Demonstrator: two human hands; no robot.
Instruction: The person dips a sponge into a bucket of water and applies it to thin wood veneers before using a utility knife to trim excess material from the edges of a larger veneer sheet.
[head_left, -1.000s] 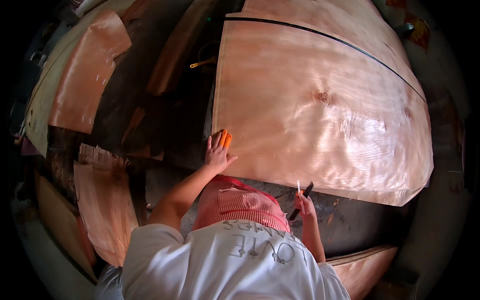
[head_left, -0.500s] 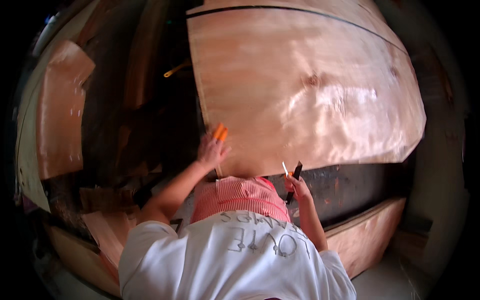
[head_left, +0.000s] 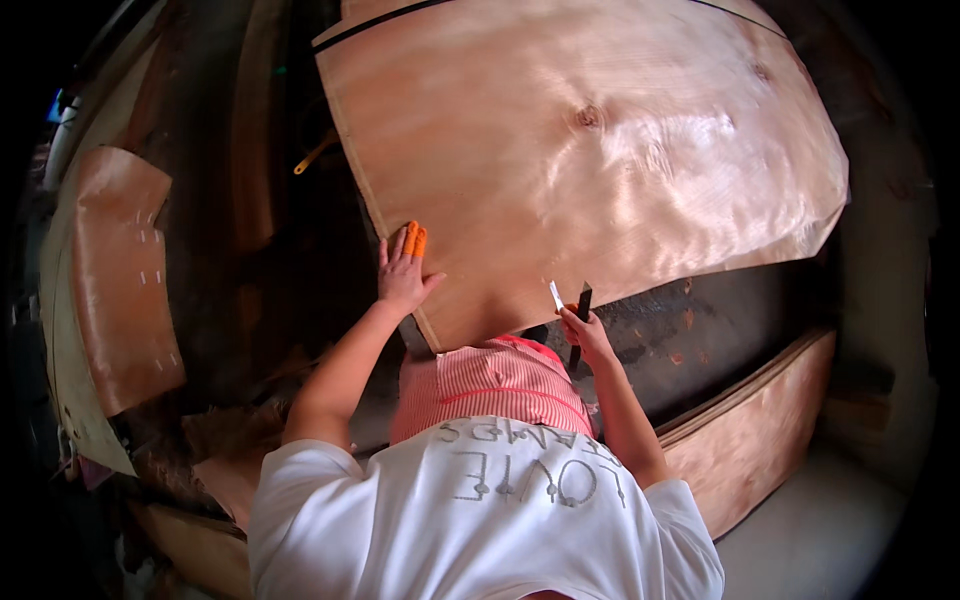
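A large thin sheet of wood veneer [head_left: 470, 190], pale brown with a dark knot, lies in front of me, its near corner close to my striped apron [head_left: 480, 385]. My left hand [head_left: 405, 275] rests flat along the sheet's left edge, fingers stretched out, with orange covers [head_left: 414, 240] on two of them. At the sheet's near edge, my right hand [head_left: 590, 338] is closed round a knife with a bright blade [head_left: 556, 296] and a flat black bar [head_left: 583, 305] with a slanted end. The knife's handle is mostly hidden by the fingers.
More veneer leans at the far left, including a torn brown piece [head_left: 120, 290]. A yellow-handled object [head_left: 315, 153] lies in the dark area beyond my left hand. A stack of veneer sheets [head_left: 755, 430] stands at the lower right.
My left hand has settled flat on the sheet's left edge. The whole scene has shifted and turned slightly in view. My right hand still grips the knife and black bar.
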